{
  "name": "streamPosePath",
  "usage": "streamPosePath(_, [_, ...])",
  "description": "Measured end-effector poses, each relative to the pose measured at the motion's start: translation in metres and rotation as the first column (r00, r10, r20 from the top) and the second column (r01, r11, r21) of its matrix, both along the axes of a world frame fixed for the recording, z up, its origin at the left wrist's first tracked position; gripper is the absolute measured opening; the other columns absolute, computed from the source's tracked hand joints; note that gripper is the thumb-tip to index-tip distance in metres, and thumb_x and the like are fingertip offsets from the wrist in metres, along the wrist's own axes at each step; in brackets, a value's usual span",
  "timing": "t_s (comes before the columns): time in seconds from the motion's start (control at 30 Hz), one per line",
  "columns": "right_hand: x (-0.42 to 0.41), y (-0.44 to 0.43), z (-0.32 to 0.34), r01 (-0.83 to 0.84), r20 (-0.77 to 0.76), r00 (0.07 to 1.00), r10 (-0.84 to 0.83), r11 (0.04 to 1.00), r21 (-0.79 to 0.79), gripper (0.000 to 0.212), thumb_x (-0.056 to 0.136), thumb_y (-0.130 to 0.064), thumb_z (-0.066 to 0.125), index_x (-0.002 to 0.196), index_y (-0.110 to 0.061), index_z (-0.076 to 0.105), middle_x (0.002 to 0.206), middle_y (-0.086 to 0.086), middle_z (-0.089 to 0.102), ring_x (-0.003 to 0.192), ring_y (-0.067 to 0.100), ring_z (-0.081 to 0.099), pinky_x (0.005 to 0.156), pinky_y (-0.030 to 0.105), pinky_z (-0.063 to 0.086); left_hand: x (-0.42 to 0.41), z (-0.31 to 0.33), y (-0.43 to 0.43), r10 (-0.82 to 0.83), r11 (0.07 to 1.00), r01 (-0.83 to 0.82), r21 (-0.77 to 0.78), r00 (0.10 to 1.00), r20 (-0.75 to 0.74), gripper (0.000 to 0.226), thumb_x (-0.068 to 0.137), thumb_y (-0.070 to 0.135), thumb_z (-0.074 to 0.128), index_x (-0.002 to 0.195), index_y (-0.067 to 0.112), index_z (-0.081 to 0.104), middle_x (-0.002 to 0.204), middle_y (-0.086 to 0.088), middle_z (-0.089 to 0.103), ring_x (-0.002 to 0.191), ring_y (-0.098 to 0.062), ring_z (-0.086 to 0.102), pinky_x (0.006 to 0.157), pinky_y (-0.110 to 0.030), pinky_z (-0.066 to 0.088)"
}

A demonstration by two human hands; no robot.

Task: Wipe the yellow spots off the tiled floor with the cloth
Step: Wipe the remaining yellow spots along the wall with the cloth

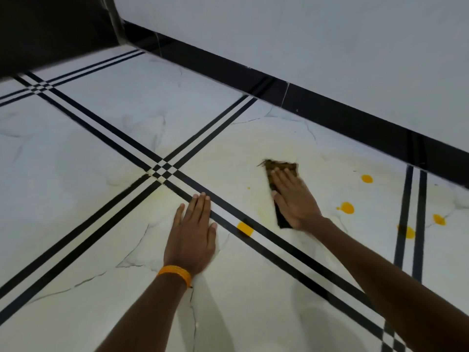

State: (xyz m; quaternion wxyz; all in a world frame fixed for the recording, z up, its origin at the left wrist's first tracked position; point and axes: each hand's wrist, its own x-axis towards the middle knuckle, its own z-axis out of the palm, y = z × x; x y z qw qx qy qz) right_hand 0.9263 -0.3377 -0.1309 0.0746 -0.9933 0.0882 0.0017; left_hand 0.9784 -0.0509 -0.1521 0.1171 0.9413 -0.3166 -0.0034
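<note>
My right hand point(294, 199) presses flat on a dark brown cloth point(278, 166) on the white tiled floor point(101, 153); the cloth shows beyond the fingertips and under the palm's left edge. My left hand point(191, 235), with an orange band at the wrist, lies flat on the floor with fingers together, holding nothing. Several yellow spots remain: one point(245, 228) on the black stripes between my hands, a tiny one point(248, 188) left of the cloth, and others to the right point(346, 207), point(367, 178), point(439, 219), point(409, 232). Pale yellow smears surround the cloth.
A white wall point(304, 41) with a black skirting point(330, 115) runs diagonally behind the cloth. A dark piece of furniture point(50, 29) fills the top left corner. Black double stripes cross the floor point(162, 171).
</note>
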Motion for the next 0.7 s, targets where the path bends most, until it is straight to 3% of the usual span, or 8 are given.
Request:
streamPosePath(0.13, [0.062, -0.01, -0.003, 0.335, -0.004, 0.942, -0.335, 0.942, -0.032, 0.067, 0.104, -0.045, 0.009, 0.162, -0.011, 0.012, 0.17, 0.008, 0.012, 0.156, 0.028, 0.007, 0.127, 0.045, 0.005, 0.0, -0.002, 0.0, -0.003, 1.0, 0.003, 0.007, 1.0, -0.011, 0.064, 0.099, 0.04, 0.009, 0.157, 0.012, 0.007, 0.165, -0.004, 0.008, 0.152, -0.016, 0.001, 0.124, -0.044, 0.011])
streamPosePath(0.27, [0.079, 0.054, 0.003, 0.004, -0.012, 1.0, -0.005, 0.999, -0.045, 0.072, 0.1, -0.047, 0.002, 0.161, -0.013, 0.015, 0.169, 0.006, 0.016, 0.156, 0.028, 0.009, 0.126, 0.044, 0.006, 0.0, 0.0, 0.0, -0.006, 1.0, 0.006, 0.017, 1.0, 0.002, 0.063, 0.1, 0.04, 0.008, 0.156, 0.013, 0.006, 0.165, -0.004, 0.008, 0.152, -0.016, 0.001, 0.124, -0.041, 0.006])
streamPosePath(0.33, [0.027, 0.076, -0.001, -0.233, -0.006, 0.972, 0.234, 0.971, -0.059, 0.065, 0.104, -0.045, 0.01, 0.162, -0.016, 0.014, 0.169, 0.0, 0.013, 0.157, 0.023, 0.005, 0.127, 0.042, 0.006, 0.001, 0.0, 0.001, 0.001, 1.0, -0.001, 0.025, 1.0, 0.004, 0.063, 0.099, 0.039, 0.007, 0.156, 0.012, 0.007, 0.165, -0.005, 0.009, 0.152, -0.017, 0.002, 0.124, -0.043, 0.008])
streamPosePath(0.4, [-0.03, 0.07, -0.004, -0.289, 0.001, 0.957, 0.289, 0.956, -0.043, 0.061, 0.106, -0.043, 0.02, 0.162, -0.018, 0.015, 0.169, -0.003, 0.011, 0.157, 0.019, 0.004, 0.127, 0.041, 0.008, 0.001, 0.001, -0.001, 0.0, 1.0, 0.0, 0.018, 1.0, -0.004, 0.064, 0.099, 0.039, 0.006, 0.156, 0.011, 0.008, 0.165, -0.006, 0.01, 0.152, -0.018, 0.004, 0.124, -0.044, 0.012])
streamPosePath(0.5, [-0.033, 0.022, -0.007, -0.02, 0.052, 0.998, 0.022, 0.999, -0.041, 0.067, 0.104, -0.05, 0.015, 0.161, -0.015, 0.021, 0.168, 0.002, 0.018, 0.156, 0.024, 0.011, 0.124, 0.048, 0.019, 0.001, 0.0, 0.0, -0.012, 1.0, 0.012, 0.015, 1.0, -0.018, 0.063, 0.1, 0.038, 0.007, 0.156, 0.011, 0.008, 0.165, -0.005, 0.009, 0.152, -0.018, 0.004, 0.123, -0.045, 0.013])
streamPosePath(0.6, [0.027, 0.023, -0.001, 0.335, 0.011, 0.942, -0.335, 0.942, -0.026, 0.066, 0.104, -0.045, 0.013, 0.161, -0.01, 0.012, 0.169, 0.01, 0.013, 0.156, 0.029, 0.008, 0.126, 0.047, 0.007, 0.002, 0.0, 0.001, -0.011, 1.0, 0.011, 0.018, 1.0, -0.009, 0.062, 0.1, 0.037, 0.009, 0.156, 0.01, 0.009, 0.165, -0.006, 0.01, 0.152, -0.018, 0.005, 0.123, -0.045, 0.013])
streamPosePath(0.63, [0.039, 0.042, 0.0, 0.327, 0.005, 0.945, -0.327, 0.945, -0.031, 0.064, 0.106, -0.042, 0.015, 0.161, -0.01, 0.01, 0.169, 0.011, 0.012, 0.156, 0.03, 0.006, 0.126, 0.046, 0.004, 0.002, 0.001, 0.001, -0.015, 1.0, 0.015, 0.022, 1.0, -0.003, 0.062, 0.1, 0.037, 0.009, 0.156, 0.01, 0.01, 0.165, -0.006, 0.011, 0.152, -0.018, 0.005, 0.124, -0.045, 0.012])
streamPosePath(0.7, [0.035, 0.094, -0.001, 0.086, 0.012, 0.996, -0.086, 0.996, -0.029, 0.062, 0.107, -0.041, 0.016, 0.161, -0.011, 0.011, 0.169, 0.009, 0.013, 0.157, 0.028, 0.005, 0.127, 0.046, 0.004, 0.002, 0.002, 0.001, -0.015, 0.999, 0.015, 0.036, 1.0, 0.009, 0.063, 0.099, 0.037, 0.008, 0.156, 0.009, 0.012, 0.164, -0.007, 0.012, 0.152, -0.019, 0.007, 0.123, -0.044, 0.012])
